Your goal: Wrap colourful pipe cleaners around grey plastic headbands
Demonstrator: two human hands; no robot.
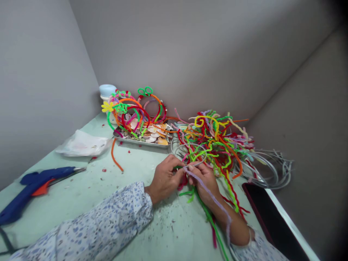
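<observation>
My left hand (170, 177) pinches a thin pale hoop (202, 149) near the middle of the table, where a lavender fuzzy stem (208, 190) meets it. Close beside it on the right, my right hand (205, 179) is closed on the hoop and the lavender stem, whose long end trails over my right forearm. The fingertips of both hands nearly touch. A short dark green piece shows by my left fingertips. Beneath my right hand runs a green stem (212, 219). The exact spot where the stem meets the hoop is partly hidden by fingers.
A metal tray (160, 145) of shell pieces holds decorated hoops (130, 105). Coloured fuzzy stems (217, 137) are heaped behind my right hand, beside bare hoops (274, 170). A phone (274, 221) lies right; a blue glue gun (35, 188) and plastic bag (84, 143) lie left.
</observation>
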